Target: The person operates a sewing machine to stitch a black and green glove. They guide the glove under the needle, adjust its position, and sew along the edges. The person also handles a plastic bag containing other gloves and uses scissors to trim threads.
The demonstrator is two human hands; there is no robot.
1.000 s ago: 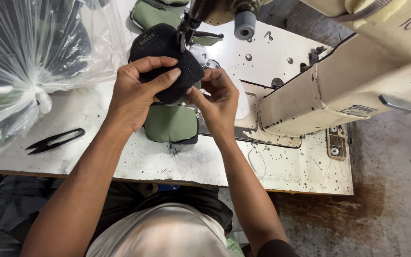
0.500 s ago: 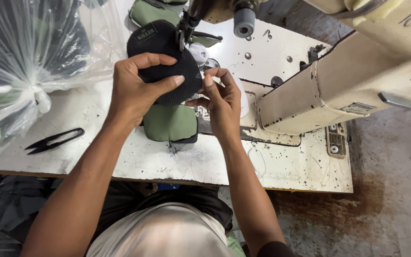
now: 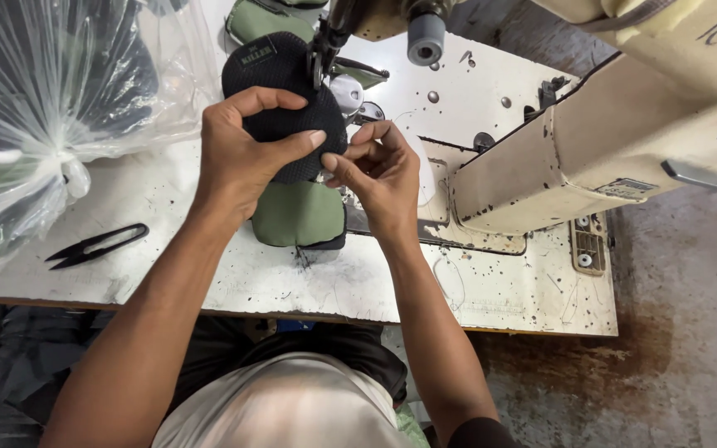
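1. The black mesh shoe-tongue piece (image 3: 280, 108) is held up off the surface, directly under the sewing machine's needle and presser foot (image 3: 319, 62). It carries a small sewn label near its far end (I leave the lettering alone).
2. Its long axis runs away from the person, the rounded labelled end pointing to the far side and slightly left, the near end in the fingers.
3. The left hand (image 3: 242, 158) wraps the piece from the left, fingers curled over the top and thumb pressed along the near edge, so it is closed on the fabric.
4. The right hand (image 3: 379, 170) meets it from the right, thumb and forefinger pinching the near right edge of the same piece, the other fingers bent in.
5. Judging progress: the piece sits at the needle, but no fresh seam can be made out, so the stitching looks still to be done (the hands seem to be aligning the edge).
6. Just below the hands a green padded piece (image 3: 299, 214) lies flat on the surface (image 3: 209, 274); another green piece (image 3: 255, 18) lies beyond the left hand, at the far edge.
7. Well to the left of the left hand lie black thread snips (image 3: 97, 245), and farther left a clear plastic bag (image 3: 51, 108) of dark parts.
8. To the right of the right hand stands the cream sewing machine body (image 3: 591, 141).
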